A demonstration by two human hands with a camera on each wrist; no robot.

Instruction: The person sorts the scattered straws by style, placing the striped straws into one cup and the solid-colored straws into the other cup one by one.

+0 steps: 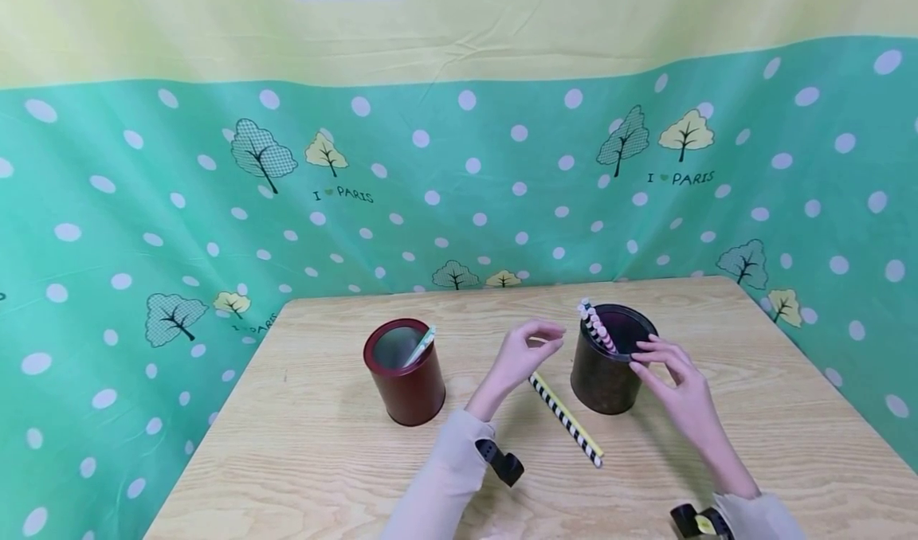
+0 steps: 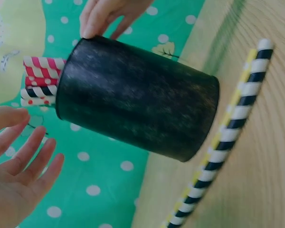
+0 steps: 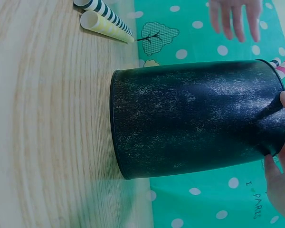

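Observation:
My right hand (image 1: 677, 385) holds the rim of a dark, mottled can (image 1: 606, 385) between thumb and fingers. Several patterned paper straws (image 2: 42, 71) stick out of that can, leaning to its left side; red-striped, black-striped and dotted ones show in the left wrist view. My left hand (image 1: 527, 349) hovers left of the can with loosely bent fingers, holding nothing and apart from the straws. Below it, a black-and-white striped straw (image 1: 566, 420) and a yellow straw (image 1: 590, 438) lie side by side on the table.
A dark red can (image 1: 412, 389) stands left of my left hand, with a pale patterned straw (image 1: 421, 346) leaning inside. The wooden table (image 1: 301, 444) meets a green dotted cloth (image 1: 402, 229) at its back edge.

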